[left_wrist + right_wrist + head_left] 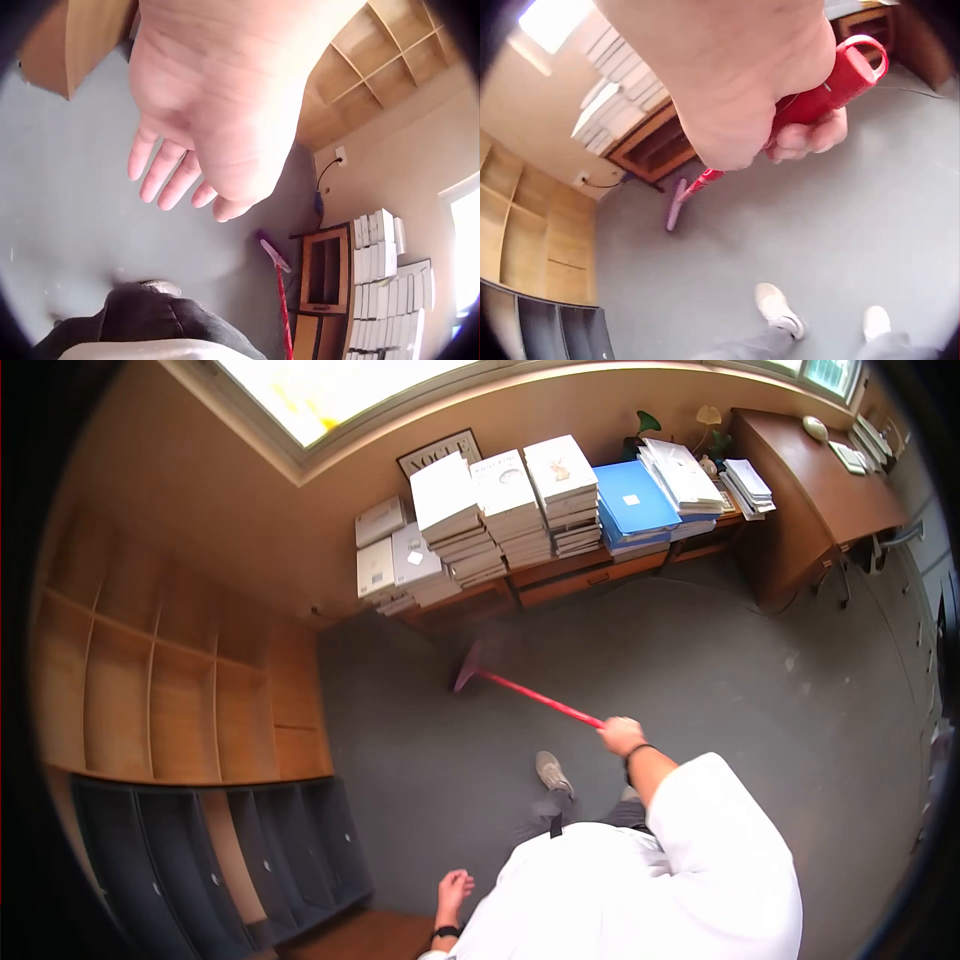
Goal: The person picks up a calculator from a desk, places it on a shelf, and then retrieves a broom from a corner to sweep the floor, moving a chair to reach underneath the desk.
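My right hand [624, 735] grips the end of a broom's red handle [545, 701], fingers wrapped around it. In the right wrist view the handle's red end cap [853, 69] with its hanging loop sticks out past the hand. The pinkish-purple broom head [467, 667] is down at the grey floor, in front of the low cabinet, far from the hand. My left hand [454, 890] hangs free at my side, its fingers [180, 184] loosely extended with nothing in them.
Stacks of books [510, 500] and blue folders [632, 500] cover the low wooden cabinet [565, 585] under the window. Wooden shelving [185, 695] and dark grey compartments [300, 855] stand on the left. A brown desk [800, 490] is at the back right. My shoe [553, 771] is near the handle.
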The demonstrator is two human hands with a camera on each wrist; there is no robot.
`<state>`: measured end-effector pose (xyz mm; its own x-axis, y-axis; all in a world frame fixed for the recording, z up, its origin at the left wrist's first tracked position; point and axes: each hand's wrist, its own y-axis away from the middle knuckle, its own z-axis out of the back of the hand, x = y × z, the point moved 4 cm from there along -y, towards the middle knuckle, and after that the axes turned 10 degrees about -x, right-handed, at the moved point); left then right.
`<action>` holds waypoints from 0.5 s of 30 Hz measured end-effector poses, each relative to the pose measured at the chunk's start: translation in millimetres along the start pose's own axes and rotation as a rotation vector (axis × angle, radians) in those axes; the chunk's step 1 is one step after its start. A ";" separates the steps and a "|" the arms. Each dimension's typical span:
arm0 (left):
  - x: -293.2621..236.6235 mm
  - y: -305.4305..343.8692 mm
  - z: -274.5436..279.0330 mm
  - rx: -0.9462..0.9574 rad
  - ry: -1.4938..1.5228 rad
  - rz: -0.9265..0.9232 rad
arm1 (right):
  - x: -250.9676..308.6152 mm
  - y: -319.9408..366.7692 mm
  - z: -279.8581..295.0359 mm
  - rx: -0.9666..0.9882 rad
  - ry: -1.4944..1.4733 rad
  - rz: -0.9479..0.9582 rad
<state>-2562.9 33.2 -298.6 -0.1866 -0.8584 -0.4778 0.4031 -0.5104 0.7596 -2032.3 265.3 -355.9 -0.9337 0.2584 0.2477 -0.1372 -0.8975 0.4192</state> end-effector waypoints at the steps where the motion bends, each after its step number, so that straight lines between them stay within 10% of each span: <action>1: -5.2 1.7 15.6 -0.011 -0.022 0.002 | 41.3 -39.2 -0.8 0.028 0.042 -0.001; 6: 3.2 -7.6 74.8 -0.053 -0.064 0.063 | 112.8 -133.7 27.3 0.169 0.220 -0.050; 15: -13.4 -88.3 66.0 0.158 -0.322 -0.066 | -50.4 21.8 3.5 0.126 -0.081 -0.367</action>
<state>-2655.1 86.3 -330.2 -0.4900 -0.7829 -0.3834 0.2425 -0.5448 0.8027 -1987.1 233.9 -356.2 -0.8002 0.5861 0.1273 -0.4111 -0.6905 0.5952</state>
